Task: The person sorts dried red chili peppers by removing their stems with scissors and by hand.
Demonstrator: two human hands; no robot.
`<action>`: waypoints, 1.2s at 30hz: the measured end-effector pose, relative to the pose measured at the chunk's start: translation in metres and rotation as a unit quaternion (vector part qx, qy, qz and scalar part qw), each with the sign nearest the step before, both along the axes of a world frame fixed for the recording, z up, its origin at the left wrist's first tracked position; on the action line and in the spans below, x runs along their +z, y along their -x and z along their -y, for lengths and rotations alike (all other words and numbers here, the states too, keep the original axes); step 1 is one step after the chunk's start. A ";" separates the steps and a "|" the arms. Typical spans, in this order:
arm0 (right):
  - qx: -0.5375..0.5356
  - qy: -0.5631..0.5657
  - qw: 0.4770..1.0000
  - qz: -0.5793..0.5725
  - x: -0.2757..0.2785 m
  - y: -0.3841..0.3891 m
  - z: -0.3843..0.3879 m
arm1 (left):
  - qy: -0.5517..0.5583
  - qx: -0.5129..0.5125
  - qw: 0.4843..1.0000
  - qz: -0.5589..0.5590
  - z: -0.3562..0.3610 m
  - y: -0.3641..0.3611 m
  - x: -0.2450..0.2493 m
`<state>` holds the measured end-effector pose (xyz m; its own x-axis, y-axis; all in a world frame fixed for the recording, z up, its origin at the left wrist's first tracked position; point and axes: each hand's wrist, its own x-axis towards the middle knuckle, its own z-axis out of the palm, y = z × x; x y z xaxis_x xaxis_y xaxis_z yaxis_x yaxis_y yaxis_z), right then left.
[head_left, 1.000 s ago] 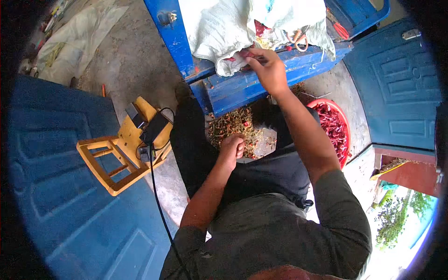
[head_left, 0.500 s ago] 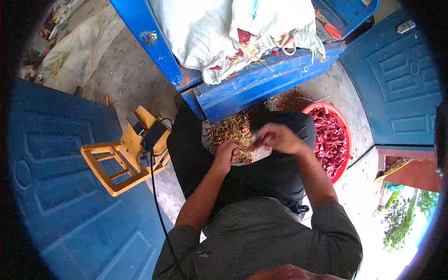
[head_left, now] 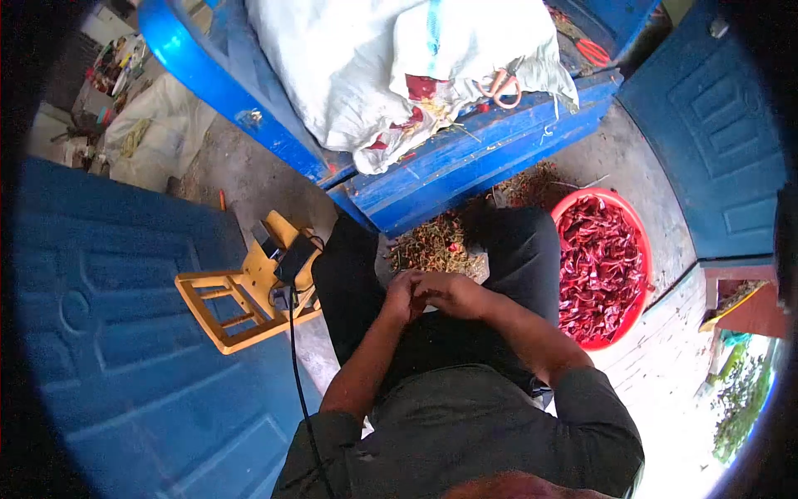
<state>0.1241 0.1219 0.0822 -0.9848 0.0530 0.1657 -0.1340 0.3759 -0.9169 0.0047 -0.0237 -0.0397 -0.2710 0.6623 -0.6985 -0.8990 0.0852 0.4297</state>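
Observation:
My left hand and my right hand meet over my lap, fingers curled against each other. Whether anything small is between them is hidden. Just beyond them, a heap of stems and dry bits lies low between my knees. To the right, a red basin holds many dried red chilies. White sacks with red pieces at their mouth lie on a blue bench. Pink-handled scissors rest on the sack's edge.
Red-handled scissors lie at the back right of the bench. A wooden chair with black devices and a cable stands at my left. Blue door panels flank both sides. A plastic sheet lies on the floor at the back left.
My right hand has moved left and down to meet my left hand. The view has shifted, so the basin and chair appear farther right.

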 end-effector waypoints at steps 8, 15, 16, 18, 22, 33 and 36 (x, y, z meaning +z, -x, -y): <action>-0.075 0.159 0.965 0.193 -0.032 -0.006 -0.003 | 0.043 -0.061 0.995 -0.060 -0.011 -0.005 0.025; -0.039 0.175 0.968 0.175 -0.051 0.003 -0.004 | 0.096 -0.107 0.983 -0.115 -0.006 -0.008 0.011; -0.060 0.114 0.966 0.224 -0.049 0.006 -0.004 | 0.094 -0.106 0.983 -0.116 -0.005 -0.008 0.007; -0.079 0.049 0.959 0.269 -0.048 0.012 -0.004 | 0.091 -0.112 0.984 -0.101 -0.005 -0.010 0.000; -0.179 -0.008 0.933 0.313 -0.054 0.013 0.009 | 0.065 -0.104 0.988 -0.091 -0.007 -0.005 -0.035; -0.340 -0.193 0.894 0.217 -0.049 0.010 0.019 | 0.067 -0.106 0.989 -0.082 -0.015 0.001 -0.017; -0.363 -0.116 0.900 0.212 -0.055 0.012 0.018 | 0.088 -0.099 0.986 -0.103 -0.016 0.001 0.003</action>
